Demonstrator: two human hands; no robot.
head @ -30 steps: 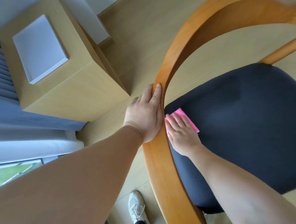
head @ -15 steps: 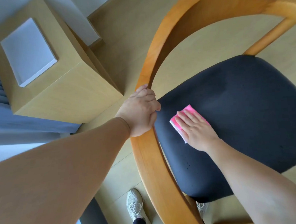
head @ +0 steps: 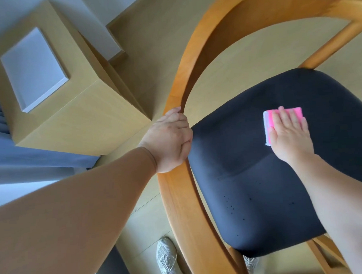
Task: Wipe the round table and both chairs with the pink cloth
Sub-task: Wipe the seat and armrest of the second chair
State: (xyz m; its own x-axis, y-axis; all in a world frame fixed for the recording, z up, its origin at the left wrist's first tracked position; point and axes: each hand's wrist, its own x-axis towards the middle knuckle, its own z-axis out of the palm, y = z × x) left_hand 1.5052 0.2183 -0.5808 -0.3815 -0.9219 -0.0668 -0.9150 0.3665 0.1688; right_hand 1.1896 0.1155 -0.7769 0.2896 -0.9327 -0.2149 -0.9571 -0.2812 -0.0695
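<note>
- Left hand [head: 170, 142] is clamped round the curved wooden rail [head: 181, 90] of the chair, fingers wrapped over its inner edge at 9 o'clock of the seat [head: 263, 184].
- Right hand [head: 290, 134] lies flat, fingers spread, pressing the cloth [head: 269, 121] onto the seat towards 1 o'clock; the two hands are well apart.
- The cloth is pink with a white edge, and only its left side and top strip peek out from under the palm.
- Open dark fabric runs from the cloth towards 6 and 7 o'clock, with tiny specks there too small to make out.
- The seat's right side is cut off by the frame and partly covered by the right forearm.
- The rail sweeps from 6 o'clock up past the left hand and over to 1 o'clock, blurred at the top right.
- A box [head: 67, 97] stands on the floor [head: 159, 42] at 10 o'clock, close to the rail, with a narrow strip of floor between.
- One chair shows, one cloth, two hands, two shoes: one shoe [head: 167, 259] is clear at 6 o'clock, the other mostly hidden under the seat.
</note>
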